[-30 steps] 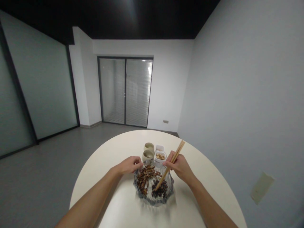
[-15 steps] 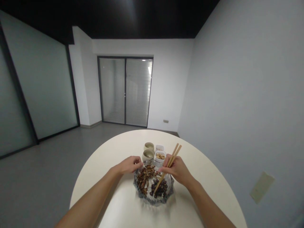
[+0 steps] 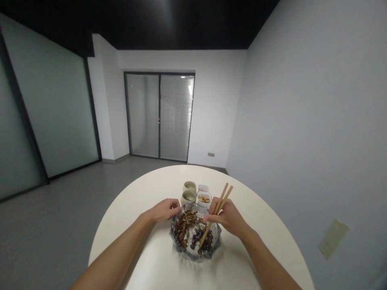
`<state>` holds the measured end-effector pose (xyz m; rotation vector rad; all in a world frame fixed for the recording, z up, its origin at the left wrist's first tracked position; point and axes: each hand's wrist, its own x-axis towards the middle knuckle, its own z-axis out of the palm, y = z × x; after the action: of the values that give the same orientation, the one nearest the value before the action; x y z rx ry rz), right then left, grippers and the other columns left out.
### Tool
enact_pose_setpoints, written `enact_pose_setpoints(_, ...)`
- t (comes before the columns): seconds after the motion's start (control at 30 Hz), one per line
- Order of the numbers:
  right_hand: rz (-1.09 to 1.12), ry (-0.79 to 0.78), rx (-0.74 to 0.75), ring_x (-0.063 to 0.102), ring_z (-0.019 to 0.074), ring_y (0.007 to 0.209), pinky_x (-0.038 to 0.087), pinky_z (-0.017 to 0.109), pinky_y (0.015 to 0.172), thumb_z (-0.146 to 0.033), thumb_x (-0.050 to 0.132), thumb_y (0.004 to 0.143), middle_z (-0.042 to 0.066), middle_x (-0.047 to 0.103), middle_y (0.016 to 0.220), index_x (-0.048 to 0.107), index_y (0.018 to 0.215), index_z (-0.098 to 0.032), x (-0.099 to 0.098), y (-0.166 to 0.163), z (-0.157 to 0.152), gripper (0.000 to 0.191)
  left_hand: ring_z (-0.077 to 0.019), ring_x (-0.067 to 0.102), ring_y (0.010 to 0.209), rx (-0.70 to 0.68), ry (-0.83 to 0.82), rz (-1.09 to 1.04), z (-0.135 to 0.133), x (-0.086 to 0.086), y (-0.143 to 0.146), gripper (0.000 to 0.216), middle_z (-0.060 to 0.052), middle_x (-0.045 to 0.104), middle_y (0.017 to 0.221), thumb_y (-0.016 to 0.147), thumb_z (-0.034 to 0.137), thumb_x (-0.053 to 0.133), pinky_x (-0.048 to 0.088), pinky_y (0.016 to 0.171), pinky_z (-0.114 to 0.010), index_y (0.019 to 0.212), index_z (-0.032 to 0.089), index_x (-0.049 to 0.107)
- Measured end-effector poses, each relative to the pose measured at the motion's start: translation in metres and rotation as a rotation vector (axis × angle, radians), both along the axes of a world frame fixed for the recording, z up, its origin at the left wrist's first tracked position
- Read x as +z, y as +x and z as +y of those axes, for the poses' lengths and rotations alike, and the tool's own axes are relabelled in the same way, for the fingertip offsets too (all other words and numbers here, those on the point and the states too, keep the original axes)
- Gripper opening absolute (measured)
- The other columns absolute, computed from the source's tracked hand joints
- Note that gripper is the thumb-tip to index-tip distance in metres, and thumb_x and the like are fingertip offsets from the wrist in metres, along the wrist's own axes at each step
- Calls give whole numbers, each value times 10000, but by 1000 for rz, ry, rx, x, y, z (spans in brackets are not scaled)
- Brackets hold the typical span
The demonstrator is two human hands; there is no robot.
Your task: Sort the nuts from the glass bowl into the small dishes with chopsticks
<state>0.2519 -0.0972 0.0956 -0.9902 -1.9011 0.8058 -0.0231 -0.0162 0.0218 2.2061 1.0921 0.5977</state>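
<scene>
Though curled beside the rim of a fluted clear glass bowl (image 3: pixel 184 253), left hand (image 3: pixel 165 210) gripping nothing discernible, right hand (image 3: pixel 226 217) clenched on slim pale-wooden chopsticks (image 3: pixel 224 195), tips among dark glossy food pieces (image 3: pixel 204 239).

Filtering dimly through the blinds of the glass door (image 3: pixel 159 117), glancing palely off the black ceiling (image 3: pixel 166 20), casting soft shadows around the cut-glass bowl (image 3: pixel 173 237) on the round white table (image 3: pixel 142 189), bowing the room's edges, softening fine detail throughout.

Wooden chopsticks (image 3: pixel 222 197) — tips down among dark seeds (image 3: pixel 206 241) in a ridged glass bowl (image 3: pixel 173 237).
</scene>
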Motion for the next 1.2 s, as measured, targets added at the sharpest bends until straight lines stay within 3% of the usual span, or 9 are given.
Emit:
enact_pose_setpoints(0.5, 50, 5, -31, 506, 133, 515, 383, 240, 474, -518, 869, 600, -20, 559, 530, 576, 605, -189, 4, -2, -4, 440, -151, 527, 624, 3, 17, 10, -4, 4, 0, 425, -4, 594, 685, 888, 541, 470, 376, 579, -244, 826, 149, 623)
enact_pose_setpoints(0.7, -92, 43, 75, 428, 104, 490, 307, 229, 457, -499, 789, 736, -26, 515, 527, 583, 601, -176, 4, 6, -5, 406, -149, 538, 633, -5, 33, 13, -3, 3, -1, 411, -7, 610, 707, 907, 519, 454, 386, 591, -239, 827, 153, 625)
enact_pose_setpoints(0.87, -161, 87, 91, 333, 88, 476, 244, 234, 452, -494, 641, 877, -45, 397, 500, 470, 529, -182, 6, 13, -4, 497, -151, 540, 637, 3, 39, 18, -1, -1, -2, 406, -4, 602, 701, 906, 519, 459, 392, 595, -240, 817, 156, 618)
enact_pose_setpoints(1.0, -155, 132, 45, 313, 83, 467, 227, 235, 444, -485, 631, 887, -49, 371, 484, 438, 516, -183, 5, 15, -3, 516, -149, 536, 635, 1, 38, 15, -1, -1, -2, 413, -4, 600, 702, 906, 527, 459, 390, 592, -239, 818, 154, 614)
enact_pose_setpoints(1.2, -144, 180, 51, 357, 79, 457, 254, 220, 433, -480, 672, 857, -35, 442, 486, 531, 543, -164, 1, 12, -3, 467, -152, 532, 633, 11, 34, 25, -4, 2, 0, 416, 0, 590, 679, 895, 530, 465, 388, 587, -238, 817, 150, 615)
